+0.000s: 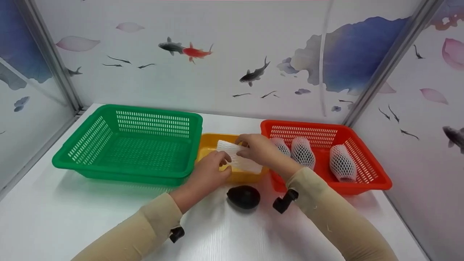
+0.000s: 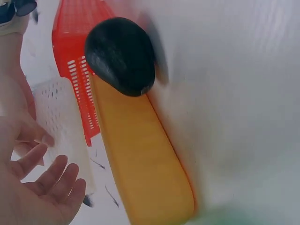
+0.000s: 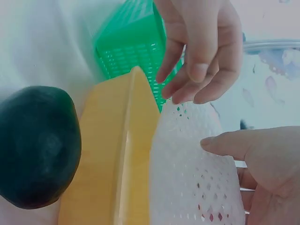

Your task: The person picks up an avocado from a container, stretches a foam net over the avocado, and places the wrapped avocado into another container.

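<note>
My right hand holds a flattened white foam net sleeve over the yellow tray, thumb on its face and fingers behind. My left hand is at the sleeve's other end, fingers loosely bent and apart from the thumb, nothing gripped between them. In the right wrist view the left fingertips are right at the sleeve's edge. On the white table in front of the tray lies a dark, smooth, avocado-shaped fruit, bare of any net. Neither hand touches it.
To the left stands a green mesh basket. A red mesh basket on the right contains several netted pieces, one of them a netted fruit. White panels printed with fish enclose the table at the back and sides.
</note>
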`<state>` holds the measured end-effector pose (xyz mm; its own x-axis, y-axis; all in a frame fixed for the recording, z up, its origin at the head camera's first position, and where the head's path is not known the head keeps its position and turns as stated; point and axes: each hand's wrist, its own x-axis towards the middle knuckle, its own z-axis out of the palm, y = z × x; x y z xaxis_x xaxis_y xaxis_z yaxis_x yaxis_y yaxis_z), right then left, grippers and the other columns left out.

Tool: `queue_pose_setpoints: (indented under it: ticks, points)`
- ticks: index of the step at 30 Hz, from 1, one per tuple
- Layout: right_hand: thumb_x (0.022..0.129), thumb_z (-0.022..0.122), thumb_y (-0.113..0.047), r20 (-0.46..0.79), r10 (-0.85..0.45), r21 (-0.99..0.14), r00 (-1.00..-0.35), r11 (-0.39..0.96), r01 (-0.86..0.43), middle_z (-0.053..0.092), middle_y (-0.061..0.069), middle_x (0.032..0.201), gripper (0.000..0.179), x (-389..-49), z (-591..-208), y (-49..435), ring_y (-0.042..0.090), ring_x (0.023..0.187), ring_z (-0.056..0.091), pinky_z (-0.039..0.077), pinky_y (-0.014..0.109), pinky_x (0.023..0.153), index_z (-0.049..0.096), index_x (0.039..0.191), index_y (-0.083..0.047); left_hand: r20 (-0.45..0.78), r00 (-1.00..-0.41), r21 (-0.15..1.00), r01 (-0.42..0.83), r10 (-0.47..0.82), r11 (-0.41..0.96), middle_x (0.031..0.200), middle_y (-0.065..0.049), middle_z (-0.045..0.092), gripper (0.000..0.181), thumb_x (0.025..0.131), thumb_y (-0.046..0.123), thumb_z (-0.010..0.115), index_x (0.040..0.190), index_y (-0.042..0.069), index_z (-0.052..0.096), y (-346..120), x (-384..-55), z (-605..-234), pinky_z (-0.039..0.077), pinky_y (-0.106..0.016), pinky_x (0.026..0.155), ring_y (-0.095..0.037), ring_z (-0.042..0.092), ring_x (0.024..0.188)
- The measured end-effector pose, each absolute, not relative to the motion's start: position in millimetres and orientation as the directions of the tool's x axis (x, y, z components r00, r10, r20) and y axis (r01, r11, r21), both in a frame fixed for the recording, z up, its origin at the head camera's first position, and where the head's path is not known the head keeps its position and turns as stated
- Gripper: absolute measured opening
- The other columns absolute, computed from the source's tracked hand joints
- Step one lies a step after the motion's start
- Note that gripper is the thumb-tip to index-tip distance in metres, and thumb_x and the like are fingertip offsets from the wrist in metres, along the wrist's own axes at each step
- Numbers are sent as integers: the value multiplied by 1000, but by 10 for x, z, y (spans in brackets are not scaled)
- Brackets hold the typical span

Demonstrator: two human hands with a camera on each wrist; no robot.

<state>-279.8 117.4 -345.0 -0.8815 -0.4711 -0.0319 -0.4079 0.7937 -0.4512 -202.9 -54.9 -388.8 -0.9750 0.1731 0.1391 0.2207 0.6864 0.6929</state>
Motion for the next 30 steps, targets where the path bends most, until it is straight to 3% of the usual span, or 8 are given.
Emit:
queue_pose_setpoints:
  ticks: [7,13,17,23,30]
  points:
    - [89,73,-27,-2,-462,-444,-887,795,-414,66,-1,106,34,-2669,-3418,1180,17,94,60,53,32,87,66,121,-16,21,-993,888,70,113,455,101,-1,63,13,95,20,60,105,12,63,-497,-2012,-3950,52,-32,87,-21,56,96]
    - [89,73,-27,51,-438,-447,-897,793,-413,65,-2,107,35,-2553,-3400,1177,17,92,60,54,31,86,66,122,-18,-93,-991,944,-58,92,326,104,-5,63,21,99,23,56,111,8,62,-476,-2021,-4015,50,-34,90,-23,57,97]
    - [89,73,-27,109,-433,-414,-895,798,-437,65,-1,112,34,-2468,-3412,1168,18,94,61,54,33,86,66,120,-16,-127,-988,956,-97,91,276,110,-10,64,32,100,24,54,124,3,59,-469,-2006,-4040,50,-37,93,-26,60,100]
    - [86,76,-29,166,-447,-395,-879,787,-474,64,-1,116,36,-2331,-3449,1165,17,100,60,53,34,89,66,119,-18,-153,-976,984,-136,155,114,136,-12,51,55,98,31,55,147,10,38,-418,-1964,-4042,47,-42,98,-29,57,113]
    - [84,78,-28,196,-491,-380,-849,759,-528,61,-3,117,37,-2221,-3468,1177,16,107,56,48,36,97,66,117,-19,-72,-976,954,-127,203,-273,152,-11,31,67,100,28,54,153,16,14,-340,-1930,-4060,38,-47,106,-33,43,127]
